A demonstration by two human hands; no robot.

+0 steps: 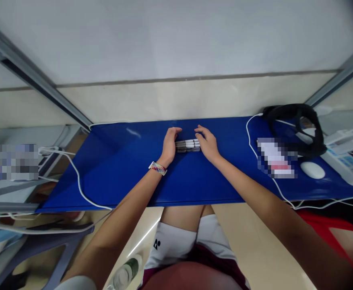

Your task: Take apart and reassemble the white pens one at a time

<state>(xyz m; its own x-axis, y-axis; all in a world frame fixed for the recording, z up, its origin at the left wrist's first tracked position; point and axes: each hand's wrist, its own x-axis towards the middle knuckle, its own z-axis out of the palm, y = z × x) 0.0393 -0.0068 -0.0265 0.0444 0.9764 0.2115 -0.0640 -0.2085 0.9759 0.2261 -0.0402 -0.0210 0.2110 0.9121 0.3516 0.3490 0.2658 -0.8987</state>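
Observation:
Several pens (188, 145) with dark and white sections lie side by side on the blue table (118, 177), crosswise between my hands. My left hand (170, 146) stands at their left ends, its palm turned inward and its fingers curved forward. At the right ends is my right hand (207, 143), with its thumb and fingers apart and curved toward the pens. Both hands touch or nearly touch the pen ends; neither is wrapped round them. A colourful woven band circles my left wrist.
On the right lie a black strap-like headset (300, 125), a white mouse (312, 170), a blurred-out item and a white device (345, 159). White cables (79, 181) run at both sides. A bottle (124, 274) is below the table.

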